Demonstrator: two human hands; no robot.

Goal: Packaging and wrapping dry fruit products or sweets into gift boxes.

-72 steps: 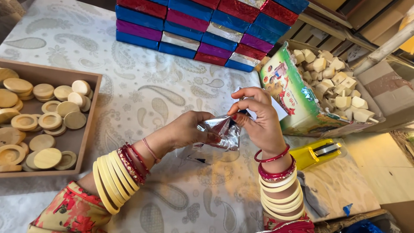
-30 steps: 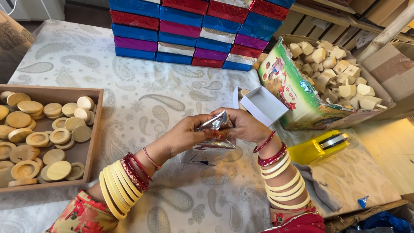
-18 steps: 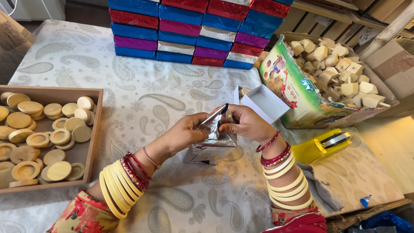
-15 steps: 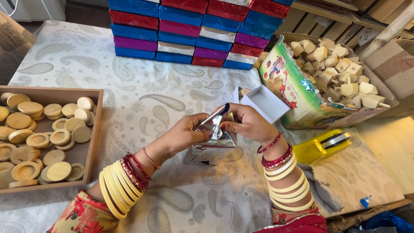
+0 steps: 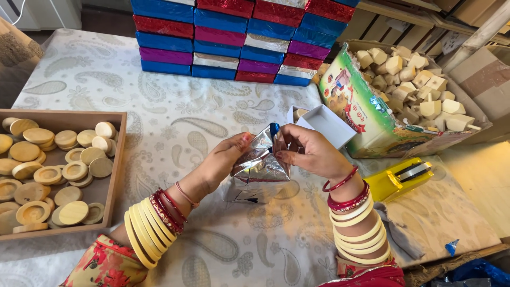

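Both hands hold a shiny silver wrapper (image 5: 260,169) just above the patterned tablecloth (image 5: 175,114). The left hand (image 5: 226,159) pinches its left edge with fingers closed on the foil. The right hand (image 5: 308,151) grips the top right edge the same way. A moment ago the wrapper was folded up small between the fingers; now it is pulled taller and wider. A flat foil piece (image 5: 244,194) lies under it. Just past the right hand sits a small white open box (image 5: 329,125). To the left is a wooden tray (image 5: 114,159) of round wooden discs (image 5: 53,170). To the right are a yellow tape holder (image 5: 398,178) and a carton of wooden blocks (image 5: 414,85). Farthest back are stacked shiny boxes (image 5: 239,40).
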